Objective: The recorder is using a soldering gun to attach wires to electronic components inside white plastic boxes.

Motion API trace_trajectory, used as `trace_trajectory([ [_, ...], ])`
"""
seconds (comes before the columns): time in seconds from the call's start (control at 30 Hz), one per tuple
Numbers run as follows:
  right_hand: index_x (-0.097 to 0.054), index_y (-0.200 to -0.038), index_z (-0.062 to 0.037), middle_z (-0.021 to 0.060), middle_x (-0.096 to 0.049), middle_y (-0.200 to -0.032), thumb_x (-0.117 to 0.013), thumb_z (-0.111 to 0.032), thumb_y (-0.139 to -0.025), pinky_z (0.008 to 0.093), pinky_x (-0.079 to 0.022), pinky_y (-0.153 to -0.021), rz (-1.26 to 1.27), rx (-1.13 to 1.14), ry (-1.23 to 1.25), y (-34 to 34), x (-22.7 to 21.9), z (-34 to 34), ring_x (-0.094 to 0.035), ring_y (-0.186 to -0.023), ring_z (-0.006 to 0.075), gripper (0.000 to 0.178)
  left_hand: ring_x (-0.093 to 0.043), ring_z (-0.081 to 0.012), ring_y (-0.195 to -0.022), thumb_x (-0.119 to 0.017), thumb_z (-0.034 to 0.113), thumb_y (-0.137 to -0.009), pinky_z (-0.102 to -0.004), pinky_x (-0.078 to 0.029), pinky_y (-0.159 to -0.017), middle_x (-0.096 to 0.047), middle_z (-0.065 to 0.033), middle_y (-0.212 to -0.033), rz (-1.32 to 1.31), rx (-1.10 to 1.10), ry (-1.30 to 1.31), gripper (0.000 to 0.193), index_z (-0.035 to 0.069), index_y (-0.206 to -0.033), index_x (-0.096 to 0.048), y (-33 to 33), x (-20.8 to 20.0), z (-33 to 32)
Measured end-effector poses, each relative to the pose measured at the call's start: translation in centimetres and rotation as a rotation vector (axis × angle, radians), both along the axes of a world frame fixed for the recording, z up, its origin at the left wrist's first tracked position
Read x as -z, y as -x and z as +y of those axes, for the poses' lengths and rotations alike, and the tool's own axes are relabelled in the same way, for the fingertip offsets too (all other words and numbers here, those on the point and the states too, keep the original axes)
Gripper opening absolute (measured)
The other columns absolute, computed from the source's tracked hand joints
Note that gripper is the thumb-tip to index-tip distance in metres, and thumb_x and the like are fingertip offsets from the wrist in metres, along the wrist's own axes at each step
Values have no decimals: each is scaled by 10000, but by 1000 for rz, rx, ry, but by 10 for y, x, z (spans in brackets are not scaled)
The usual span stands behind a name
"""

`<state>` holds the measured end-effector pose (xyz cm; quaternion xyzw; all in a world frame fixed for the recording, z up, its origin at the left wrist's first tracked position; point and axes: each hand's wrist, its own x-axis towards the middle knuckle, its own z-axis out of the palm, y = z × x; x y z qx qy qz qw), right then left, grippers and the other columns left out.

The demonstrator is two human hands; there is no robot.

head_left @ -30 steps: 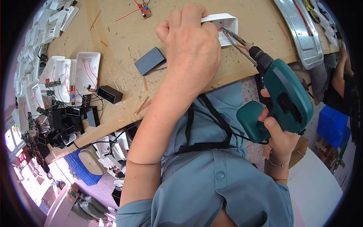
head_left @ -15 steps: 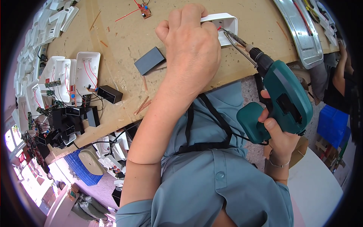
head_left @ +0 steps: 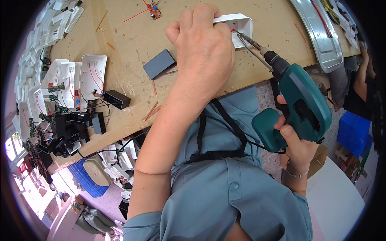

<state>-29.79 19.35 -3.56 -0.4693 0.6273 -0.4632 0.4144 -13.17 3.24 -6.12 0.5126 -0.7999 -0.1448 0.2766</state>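
My left hand (head_left: 205, 56) is closed on a white plastic housing (head_left: 247, 30) at the table's near edge; its fingertips are hidden behind the hand. In my right hand (head_left: 297, 144) is a green soldering gun (head_left: 307, 94), gripped by its handle with fingers at the trigger. Its tip reaches into the housing and meets a short red wire (head_left: 233, 29) there, or comes very near it; the exact contact is too small to tell. A black rectangular box (head_left: 159, 64) lies on the table left of my left wrist.
At left, white housings (head_left: 92, 76) with red wires crowd beside black boxes (head_left: 116, 99) and green circuit boards. A small brown circuit board (head_left: 154, 11) lies at the far side. A metal tray (head_left: 321, 36) stands at right, near another person's arm (head_left: 362, 80). Copper-coloured strips (head_left: 151, 111) are scattered about.
The soldering gun has shifted very slightly left. My left hand and the housing stay in place.
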Motion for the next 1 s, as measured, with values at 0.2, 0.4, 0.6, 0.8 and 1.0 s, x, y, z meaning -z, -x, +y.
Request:
trace_trajectory([
  [0.2, -396, -1247, 58, 220, -560, -1087, -692, -171, -736, 254, -477, -616, -44, 22, -11, -1, -5, 3, -562, -681, 143, 634, -450, -320, -898, -556, 49, -679, -440, -293, -750, -498, -144, -988, 31, 27, 225, 60, -2, -711, -550, -3, -1, 7],
  [0.4, -412, -1215, 81, 231, -572, -1047, -729, -298, -721, 237, -471, -560, -58, 51, 70, 0, -5, 7, -569, -627, 140, 699, -483, -261, -918, -612, 100, -721, -391, -299, -821, -535, -83, -990, -91, 8, 383, 92, 11, -730, -635, -5, 6, 7],
  [0.6, -432, -1171, 101, 232, -581, -1000, -718, -368, -725, 231, -463, -509, -23, 115, 156, 4, -5, 12, -575, -598, 143, 708, -458, -283, -973, -638, 96, -686, -455, -280, -817, -501, -120, -1049, 10, 53, 341, 120, 11, -764, -610, -13, 8, 14],
  [0.8, -435, -1161, 108, 240, -576, -999, -708, -368, -732, 224, -458, -492, -20, 129, 190, 7, -3, 12, -576, -590, 139, 697, -464, -266, -1015, -690, 156, -681, -384, -284, -843, -517, -109, -1103, -41, 29, 411, 197, 78, -857, -647, -18, 10, 24],
  [1.0, -421, -1176, 110, 250, -572, -1002, -706, -350, -735, 221, -463, -495, -36, 122, 207, 8, -3, 13, -578, -591, 137, 698, -419, -254, -1030, -708, 155, -596, -430, -247, -786, -488, -73, -1100, 14, -8, 507, 216, 47, -751, -604, -7, 10, 30],
])
